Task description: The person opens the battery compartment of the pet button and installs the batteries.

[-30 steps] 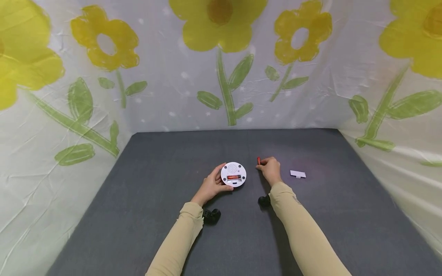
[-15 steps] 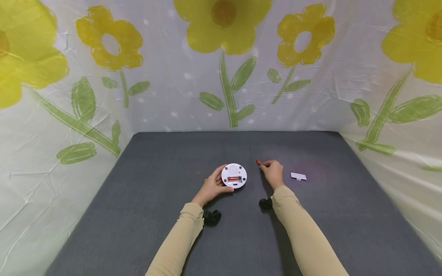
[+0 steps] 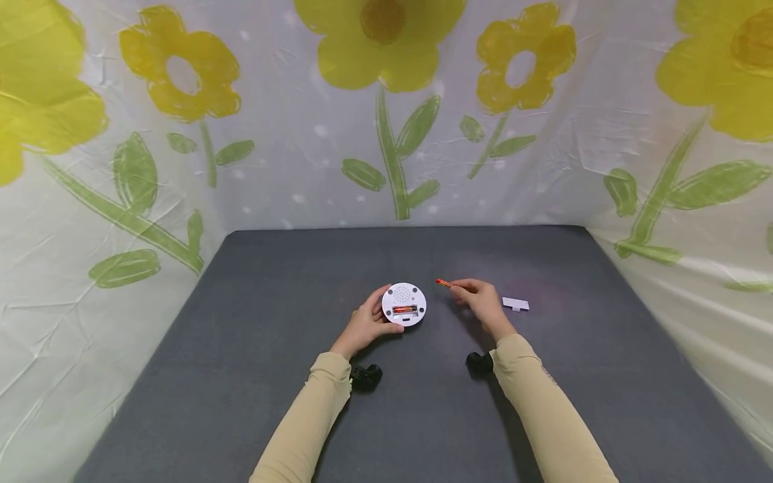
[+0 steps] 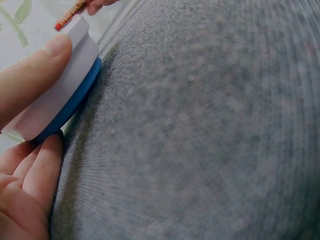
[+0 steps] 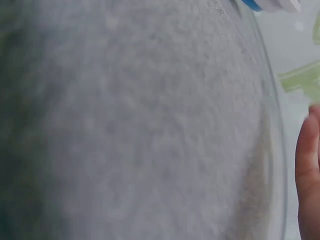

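A round white device with speaker holes and several dark feet faces up in the head view. Its uncovered battery compartment holds a red battery. My left hand grips the device by its left edge, thumb on the near side. The left wrist view shows its blue underside rim between thumb and fingers. Right of the device, my right hand pinches a second red battery, which points left toward it. Only a part of the right hand shows in the right wrist view.
A small white battery cover lies on the dark grey table, just right of my right hand. A flower-printed curtain encloses the table's back and sides. Black wrist cameras hang under both sleeves.
In my right fingers the battery has turned from upright to nearly level, its end now pointing left. The left hand keeps its grip on the device.
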Action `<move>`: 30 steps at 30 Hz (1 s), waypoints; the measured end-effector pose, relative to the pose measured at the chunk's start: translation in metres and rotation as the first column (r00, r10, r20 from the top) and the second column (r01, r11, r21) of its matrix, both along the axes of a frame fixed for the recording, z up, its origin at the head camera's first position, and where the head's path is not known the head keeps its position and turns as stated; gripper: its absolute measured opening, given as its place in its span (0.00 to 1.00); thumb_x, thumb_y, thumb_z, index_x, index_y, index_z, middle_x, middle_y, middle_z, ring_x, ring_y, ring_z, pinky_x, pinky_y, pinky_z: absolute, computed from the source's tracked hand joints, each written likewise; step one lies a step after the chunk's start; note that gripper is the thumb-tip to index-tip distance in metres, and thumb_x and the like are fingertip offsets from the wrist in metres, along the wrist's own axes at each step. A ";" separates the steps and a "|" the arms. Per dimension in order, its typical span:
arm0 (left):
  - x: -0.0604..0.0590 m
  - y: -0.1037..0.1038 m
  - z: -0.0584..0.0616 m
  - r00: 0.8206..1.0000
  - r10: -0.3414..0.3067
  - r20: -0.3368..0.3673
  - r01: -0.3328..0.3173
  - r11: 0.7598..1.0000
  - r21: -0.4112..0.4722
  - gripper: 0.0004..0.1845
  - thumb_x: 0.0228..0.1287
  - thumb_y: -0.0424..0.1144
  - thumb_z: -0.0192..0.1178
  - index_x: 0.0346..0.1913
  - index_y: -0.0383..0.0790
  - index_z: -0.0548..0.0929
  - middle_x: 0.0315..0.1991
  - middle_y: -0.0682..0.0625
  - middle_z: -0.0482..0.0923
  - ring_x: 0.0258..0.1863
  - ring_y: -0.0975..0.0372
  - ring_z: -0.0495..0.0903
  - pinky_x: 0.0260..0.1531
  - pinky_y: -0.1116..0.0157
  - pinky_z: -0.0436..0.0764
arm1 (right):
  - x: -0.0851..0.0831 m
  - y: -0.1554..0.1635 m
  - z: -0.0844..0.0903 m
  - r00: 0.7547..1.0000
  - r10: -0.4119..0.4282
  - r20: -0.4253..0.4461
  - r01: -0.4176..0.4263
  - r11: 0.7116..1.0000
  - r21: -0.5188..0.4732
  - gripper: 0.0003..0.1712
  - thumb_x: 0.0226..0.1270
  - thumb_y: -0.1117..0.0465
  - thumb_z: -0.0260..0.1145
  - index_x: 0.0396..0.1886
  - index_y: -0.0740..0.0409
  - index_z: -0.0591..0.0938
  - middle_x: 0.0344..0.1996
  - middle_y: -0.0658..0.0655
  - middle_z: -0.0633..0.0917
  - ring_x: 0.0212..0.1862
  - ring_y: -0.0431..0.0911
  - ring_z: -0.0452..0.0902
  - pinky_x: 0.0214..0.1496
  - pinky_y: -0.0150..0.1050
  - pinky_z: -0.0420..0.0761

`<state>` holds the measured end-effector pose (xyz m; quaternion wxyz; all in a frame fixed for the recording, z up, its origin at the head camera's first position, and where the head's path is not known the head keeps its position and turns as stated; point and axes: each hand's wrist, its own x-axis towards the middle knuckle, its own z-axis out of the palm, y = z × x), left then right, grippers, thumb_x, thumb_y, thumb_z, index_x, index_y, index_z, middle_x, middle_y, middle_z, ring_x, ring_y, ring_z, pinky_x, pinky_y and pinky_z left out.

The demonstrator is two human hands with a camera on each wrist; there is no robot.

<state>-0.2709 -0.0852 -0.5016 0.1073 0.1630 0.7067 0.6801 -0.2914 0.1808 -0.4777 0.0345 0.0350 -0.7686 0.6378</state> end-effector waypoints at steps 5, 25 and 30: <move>0.008 0.000 0.016 1.000 -0.018 0.006 0.018 1.000 -0.009 0.51 0.45 0.23 0.71 0.71 0.34 0.51 0.63 0.34 0.62 0.61 0.52 0.66 0.54 0.60 0.70 | 0.003 -0.007 0.011 0.992 0.114 0.048 -0.110 0.991 -0.078 0.16 0.61 0.68 0.65 0.45 0.75 0.79 0.37 0.69 0.81 0.36 0.56 0.78 0.44 0.47 0.79; -0.003 0.003 -0.005 0.999 0.037 -0.011 -0.037 0.998 -0.058 0.52 0.43 0.30 0.74 0.71 0.41 0.55 0.62 0.40 0.66 0.58 0.59 0.70 0.51 0.66 0.72 | 0.011 -0.041 0.007 0.940 0.330 -0.086 -0.339 0.927 -0.159 0.15 0.60 0.72 0.64 0.46 0.77 0.77 0.40 0.69 0.82 0.38 0.43 0.80 0.42 0.37 0.80; -0.003 0.003 -0.005 0.999 0.040 -0.011 -0.041 0.996 -0.079 0.52 0.44 0.30 0.73 0.71 0.42 0.54 0.63 0.42 0.66 0.59 0.60 0.69 0.51 0.66 0.72 | 0.013 -0.045 0.012 0.940 0.326 -0.098 -0.336 0.936 -0.106 0.16 0.61 0.69 0.65 0.47 0.72 0.79 0.42 0.66 0.82 0.41 0.43 0.78 0.44 0.35 0.78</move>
